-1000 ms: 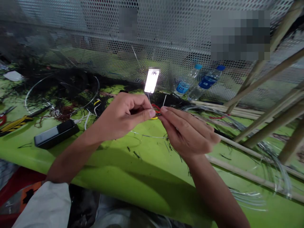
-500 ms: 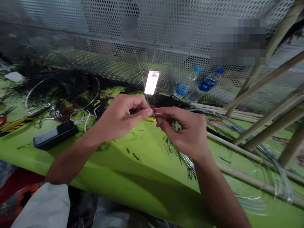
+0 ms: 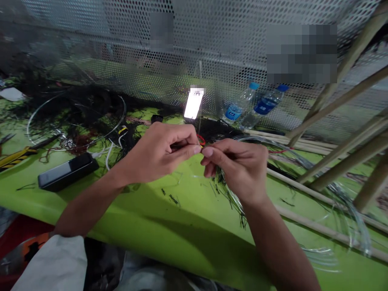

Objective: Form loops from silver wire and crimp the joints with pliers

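Note:
My left hand (image 3: pixel 162 151) is closed in a pinch, thumb against the bent forefinger. My right hand (image 3: pixel 242 165) also pinches, and its thumb and fingertips meet those of the left hand. Between the fingertips runs a thin wire (image 3: pixel 201 148), mostly hidden by the fingers; its end cannot be made out. Just behind the fingertips shows a red loop (image 3: pixel 201 140) with a bit of yellow. Both hands are held above the green table (image 3: pixel 188 218). Behind them glows a bright phone-like screen (image 3: pixel 193 104).
Two water bottles (image 3: pixel 235 106) stand by the perforated metal screen (image 3: pixel 127 68). Wooden poles (image 3: pixel 339 169) and coils of clear line (image 3: pixel 360 226) lie to the right. On the left are a black power bank (image 3: pixel 68 171), yellow-black handled pliers (image 3: pixel 18 158), a wire ring (image 3: pixel 28 129) and dark fibres (image 3: pixel 91 101).
My right thumb has come up against the left fingertips, and the pinch has shifted slightly right and down. The silvery bit seen between the fingers before is now covered.

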Action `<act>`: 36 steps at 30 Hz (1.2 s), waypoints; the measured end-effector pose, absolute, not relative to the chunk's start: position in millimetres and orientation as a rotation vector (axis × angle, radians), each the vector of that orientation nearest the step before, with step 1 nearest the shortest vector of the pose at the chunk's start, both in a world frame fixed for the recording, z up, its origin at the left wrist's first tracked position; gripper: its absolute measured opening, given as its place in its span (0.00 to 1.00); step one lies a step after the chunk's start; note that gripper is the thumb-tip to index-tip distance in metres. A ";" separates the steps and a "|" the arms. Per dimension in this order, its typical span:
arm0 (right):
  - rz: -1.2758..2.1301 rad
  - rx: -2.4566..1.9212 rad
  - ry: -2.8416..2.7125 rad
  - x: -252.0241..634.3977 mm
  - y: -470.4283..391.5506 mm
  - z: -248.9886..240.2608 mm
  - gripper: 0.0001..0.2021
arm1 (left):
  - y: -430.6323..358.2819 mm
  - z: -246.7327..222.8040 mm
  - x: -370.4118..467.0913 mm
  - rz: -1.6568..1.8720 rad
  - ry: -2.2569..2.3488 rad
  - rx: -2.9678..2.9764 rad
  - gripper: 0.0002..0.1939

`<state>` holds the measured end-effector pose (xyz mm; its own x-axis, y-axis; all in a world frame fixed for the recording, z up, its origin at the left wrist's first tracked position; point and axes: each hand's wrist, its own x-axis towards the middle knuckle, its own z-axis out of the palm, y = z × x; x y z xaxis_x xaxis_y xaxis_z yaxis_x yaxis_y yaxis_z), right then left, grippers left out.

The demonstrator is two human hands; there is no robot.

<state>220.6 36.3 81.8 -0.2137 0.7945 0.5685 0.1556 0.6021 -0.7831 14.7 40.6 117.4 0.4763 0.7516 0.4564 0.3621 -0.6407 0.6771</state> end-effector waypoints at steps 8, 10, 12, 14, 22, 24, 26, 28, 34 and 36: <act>0.905 -1.220 -1.598 215.4 158.8 57.1 0.28 | 67.5 123.7 -21.7 1.375 1.144 2.196 0.09; 0.739 -1.392 -1.488 201.4 204.5 44.6 0.30 | 75.2 129.4 -39.5 1.591 1.212 2.096 0.10; 0.610 -1.557 -1.367 184.1 244.1 29.6 0.38 | 78.7 136.0 -55.6 1.828 1.252 1.982 0.11; 0.513 -1.716 -1.242 166.7 275.2 13.9 0.47 | 78.8 142.7 -68.2 2.005 1.266 1.891 0.10; 0.362 -2.028 -0.972 120.6 341.6 -31.7 0.59 | 82.7 155.8 -93.1 2.268 1.112 1.685 0.12; 0.329 -2.045 -0.949 116.3 350.5 -38.1 0.55 | 85.2 155.6 -96.2 2.248 1.132 1.708 0.12; 0.290 -2.046 -0.913 114.5 357.5 -41.9 0.42 | 87.5 154.8 -98.7 2.209 1.177 1.796 0.12; 0.248 -2.028 -0.877 114.8 362.8 -43.4 0.29 | 89.0 154.0 -99.9 2.165 1.223 1.878 0.13; 0.180 -1.954 -0.892 123.1 364.6 -43.1 0.24 | 84.9 155.0 -93.0 2.154 1.191 1.787 0.11; 0.184 -1.919 -0.999 126.0 362.4 -41.8 0.23 | 81.7 156.7 -91.5 2.065 1.229 1.790 0.11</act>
<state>126.0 362.4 -41.8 0.6574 0.7065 0.2620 0.5664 -0.2340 -0.7902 -91.5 81.7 156.7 -0.2797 0.5870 0.7597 0.3878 -0.6548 0.6487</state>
